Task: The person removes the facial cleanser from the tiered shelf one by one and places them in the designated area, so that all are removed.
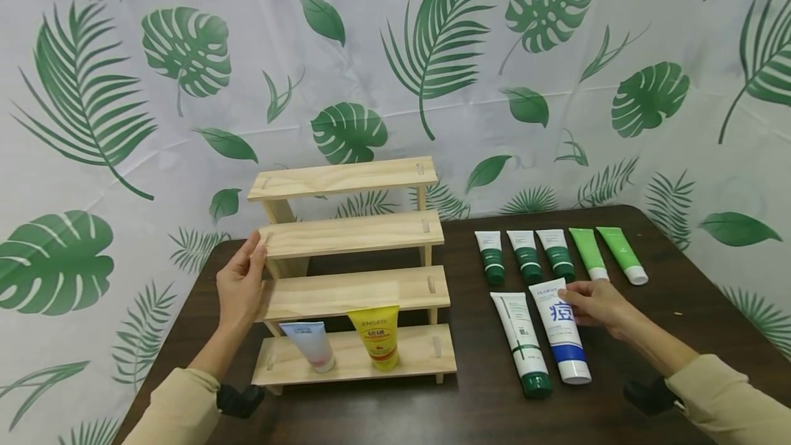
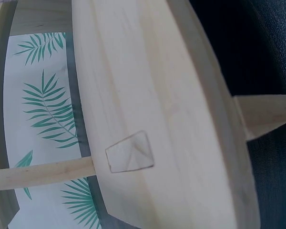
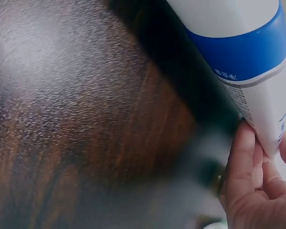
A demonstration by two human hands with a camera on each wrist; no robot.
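Note:
My right hand (image 1: 602, 307) pinches a white squeeze tube with a blue band (image 1: 559, 328) near its flat crimped end, thumb in front and fingers behind. In the right wrist view, the tube (image 3: 243, 52) has its blue band nearest the camera, and the fingers (image 3: 240, 162) hold the narrow end. My left hand (image 1: 241, 287) holds the left end of a four-tier wooden display rack (image 1: 352, 235), thumb and fingertips at the second board from the top. The left wrist view shows a rack board (image 2: 152, 95) close up; the hand is out of that view.
On the rack's lowest board stand a pale blue-white tube (image 1: 312, 347) and a yellow tube (image 1: 378, 338). Beside the held tube lies a white-and-green tube (image 1: 522, 342). Behind are three small white-and-green tubes (image 1: 525, 256) and two lime-green tubes (image 1: 621, 253) on the dark table (image 1: 482, 417).

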